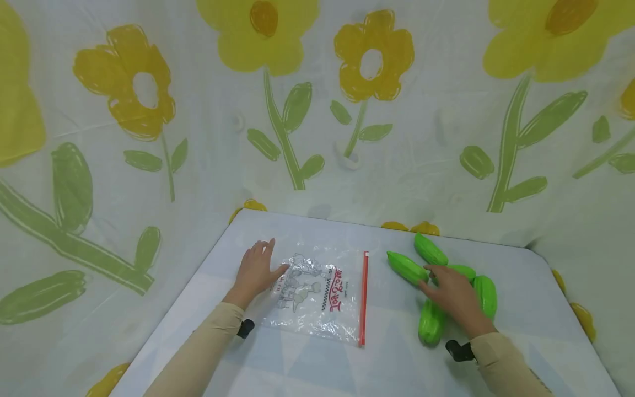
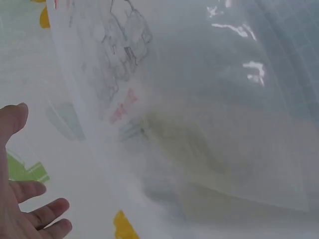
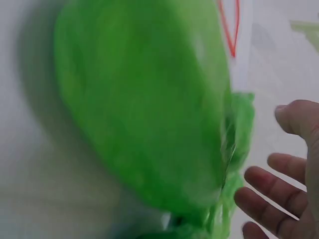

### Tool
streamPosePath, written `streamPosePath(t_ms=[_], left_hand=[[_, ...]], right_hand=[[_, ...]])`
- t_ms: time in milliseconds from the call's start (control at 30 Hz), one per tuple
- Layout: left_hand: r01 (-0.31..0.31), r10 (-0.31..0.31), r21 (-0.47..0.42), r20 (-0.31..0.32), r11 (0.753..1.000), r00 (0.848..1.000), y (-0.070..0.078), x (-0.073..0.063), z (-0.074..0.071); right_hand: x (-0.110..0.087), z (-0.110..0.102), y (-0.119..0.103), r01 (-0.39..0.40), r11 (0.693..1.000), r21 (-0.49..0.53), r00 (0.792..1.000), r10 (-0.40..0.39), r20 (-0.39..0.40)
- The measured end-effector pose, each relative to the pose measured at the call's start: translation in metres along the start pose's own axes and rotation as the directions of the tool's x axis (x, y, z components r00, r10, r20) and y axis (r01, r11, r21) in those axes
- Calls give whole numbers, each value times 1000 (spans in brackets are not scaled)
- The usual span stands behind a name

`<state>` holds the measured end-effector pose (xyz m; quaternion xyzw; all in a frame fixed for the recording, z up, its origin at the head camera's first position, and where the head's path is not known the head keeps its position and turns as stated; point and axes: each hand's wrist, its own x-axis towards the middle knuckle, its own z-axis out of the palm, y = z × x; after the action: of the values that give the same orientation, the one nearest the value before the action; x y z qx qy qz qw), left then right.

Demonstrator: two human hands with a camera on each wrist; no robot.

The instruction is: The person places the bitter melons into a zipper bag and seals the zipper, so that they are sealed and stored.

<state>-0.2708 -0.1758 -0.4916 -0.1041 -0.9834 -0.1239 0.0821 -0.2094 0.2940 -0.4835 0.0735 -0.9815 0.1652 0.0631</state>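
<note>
A clear plastic zip bag (image 1: pixel 312 300) with printed drawings and red lettering lies flat, its red zip strip (image 1: pixel 364 300) on the right side. My left hand (image 1: pixel 255 271) hovers at the bag's left edge, fingers spread and holding nothing. On the right, several green ridged toy gourds (image 1: pixel 430 325) lie in a loose cluster. Over them is my right hand (image 1: pixel 453 289), its fingertips close to the end of the leftmost gourd (image 1: pixel 405 267). The right wrist view shows that hand (image 3: pixel 289 184) with thumb and fingers apart, beside a large, near gourd (image 3: pixel 144 109).
The white table (image 1: pixel 317 380) has pale blue triangles on its near part. A white cloth with yellow flowers (image 1: pixel 374 55) hangs around its back and sides. Behind the cluster, one gourd (image 1: pixel 430 250) lies close to the table's back edge.
</note>
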Motion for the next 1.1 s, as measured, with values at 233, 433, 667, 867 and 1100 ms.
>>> streamPosePath(t_ms=[233, 433, 667, 867, 1100], left_hand=[[-3, 2, -95, -7, 995, 1000, 18, -2, 5], [-29, 27, -140, -16, 990, 1000, 34, -4, 11], [-37, 43, -132, 44, 991, 998, 46, -6, 21], [-52, 61, -114, 69, 992, 996, 57, -9, 29], [-132, 139, -130, 50, 983, 989, 72, -9, 34]], right_hand=[[-1, 12, -20, -1, 993, 115, 994, -11, 105], [-1, 28, -37, -14, 989, 144, 992, -4, 124], [5, 45, -54, -51, 983, 174, 987, 23, 158], [9, 58, -69, -56, 983, 174, 978, 18, 210], [13, 71, -79, -51, 980, 193, 975, 7, 222]])
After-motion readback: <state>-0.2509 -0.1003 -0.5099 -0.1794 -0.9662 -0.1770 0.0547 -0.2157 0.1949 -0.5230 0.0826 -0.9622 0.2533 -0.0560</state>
